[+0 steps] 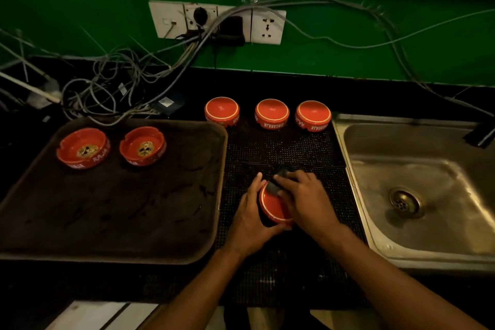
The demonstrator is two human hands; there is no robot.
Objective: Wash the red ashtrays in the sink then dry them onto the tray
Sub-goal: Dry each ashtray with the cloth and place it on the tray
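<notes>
My left hand (250, 218) grips an upside-down red ashtray (273, 205) over the black mat (281, 147). My right hand (305, 197) holds a dark cloth (278, 182) and presses it on the ashtray's base. Three more red ashtrays stand upside down at the back of the mat: one on the left (221, 110), one in the middle (272, 113), one on the right (313, 115). Two red ashtrays (83, 148) (142, 145) sit upright on the brown tray (160, 222) to the left. The steel sink (417, 187) lies to the right.
A tangle of grey cables (107, 88) lies behind the tray, running up to a wall socket panel (217, 21) on the green wall. A dark tap part (480, 135) shows at the sink's far right corner. The sink drain (405, 201) is uncovered.
</notes>
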